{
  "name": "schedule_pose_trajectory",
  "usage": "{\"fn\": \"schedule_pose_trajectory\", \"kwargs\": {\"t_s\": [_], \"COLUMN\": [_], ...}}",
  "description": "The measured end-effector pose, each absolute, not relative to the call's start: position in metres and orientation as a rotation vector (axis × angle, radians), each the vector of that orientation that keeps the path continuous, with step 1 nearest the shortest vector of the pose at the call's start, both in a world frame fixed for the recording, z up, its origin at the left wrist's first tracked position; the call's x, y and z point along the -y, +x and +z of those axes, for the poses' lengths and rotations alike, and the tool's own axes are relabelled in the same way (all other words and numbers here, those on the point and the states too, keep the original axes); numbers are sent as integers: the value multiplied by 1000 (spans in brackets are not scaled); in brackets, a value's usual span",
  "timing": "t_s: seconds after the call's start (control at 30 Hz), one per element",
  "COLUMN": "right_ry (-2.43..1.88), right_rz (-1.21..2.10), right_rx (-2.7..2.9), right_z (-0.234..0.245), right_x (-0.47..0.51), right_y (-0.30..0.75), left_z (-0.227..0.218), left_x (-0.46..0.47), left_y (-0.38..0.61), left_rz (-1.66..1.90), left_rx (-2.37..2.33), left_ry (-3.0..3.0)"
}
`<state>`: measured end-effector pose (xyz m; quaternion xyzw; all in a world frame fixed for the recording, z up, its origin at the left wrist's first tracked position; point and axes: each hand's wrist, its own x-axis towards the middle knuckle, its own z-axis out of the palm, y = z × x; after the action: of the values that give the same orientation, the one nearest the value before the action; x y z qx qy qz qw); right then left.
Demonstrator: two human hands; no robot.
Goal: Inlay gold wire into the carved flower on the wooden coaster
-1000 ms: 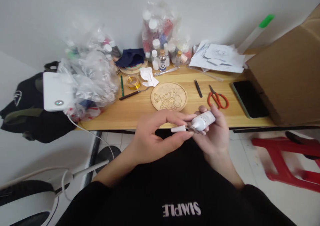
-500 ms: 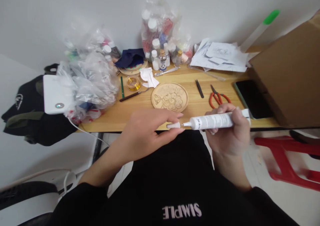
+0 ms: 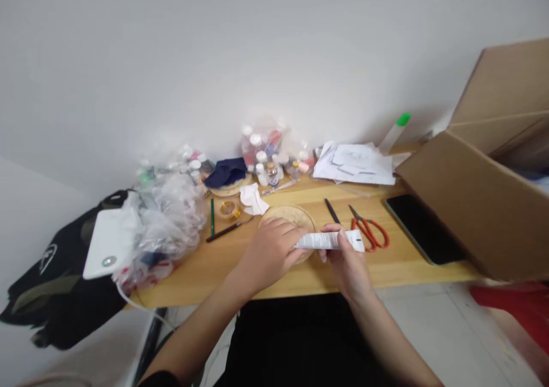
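A white squeeze tube (image 3: 322, 240) lies level above the front of the desk. My right hand (image 3: 350, 264) is closed round its flat crimped end, thumb on top. My left hand (image 3: 272, 251) is closed over the nozzle end, where its fingers hide the nozzle and the small white cap seen in them earlier. Below and behind the hands rests a round wooden disc (image 3: 295, 214) with a carved pattern, partly covered by the left hand. Just beyond the right hand lie black tweezers (image 3: 331, 211) and orange-handled pliers (image 3: 369, 230).
To the right are a dark phone (image 3: 424, 230) and an open cardboard box (image 3: 476, 204). Papers (image 3: 354, 163) and bagged small bottles (image 3: 263, 152) stand along the wall. At left sit plastic bags (image 3: 171, 215), a white device (image 3: 109, 244), a brown-handled tool (image 3: 223, 232) and a tape roll (image 3: 229, 210).
The cap and nozzle, slightly apart before, are now hidden inside my left hand. Both hands and the tube have moved forward over the desk, and the view has tilted up.
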<state>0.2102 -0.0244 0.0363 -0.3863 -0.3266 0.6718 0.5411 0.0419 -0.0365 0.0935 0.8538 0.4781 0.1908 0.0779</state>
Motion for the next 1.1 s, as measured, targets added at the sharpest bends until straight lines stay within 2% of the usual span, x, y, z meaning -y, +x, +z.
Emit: {"fn": "schedule_pose_trajectory", "kwargs": {"t_s": [0.07,0.3,0.53,0.6,0.63,0.67,0.73,0.8,0.87,0.9,1.0,1.1], "right_ry": [-914,-932,-864,-865,-903,-998,-1195,-1286,-1259,-1219,-1063,-927], "right_rz": [1656,1903,2128,1963,1778,1557,1402,1292,1229,1208,1182,1185], "right_rx": [827,1089,1654,2084,2311,2499,2544,2551,2567,2577,2630,2706], "right_z": [35,26,13,7,1,-8,-30,-53,-71,-77,-90,-99], "right_x": [11,22,70,80,83,85,88,89,86,84,76,68], "right_y": [211,227,249,254,256,257,257,255,249,245,224,198], "left_z": [87,54,58,68,73,78,87,87,71,56,-6,-61], "left_x": [8,-75,-71,-43,-23,-1,51,104,149,166,187,178], "left_y": [36,21,15,9,5,1,-4,-5,-4,-4,-2,0], "left_rz": [354,159,216,277,350,575,814,635,332,271,190,154], "left_rx": [-1617,-1930,-1955,-1984,-1986,-1890,-1507,-1064,-847,-929,-1638,-1873], "left_ry": [2555,2469,2465,2405,2385,2397,2360,2203,2039,2012,1976,1950]}}
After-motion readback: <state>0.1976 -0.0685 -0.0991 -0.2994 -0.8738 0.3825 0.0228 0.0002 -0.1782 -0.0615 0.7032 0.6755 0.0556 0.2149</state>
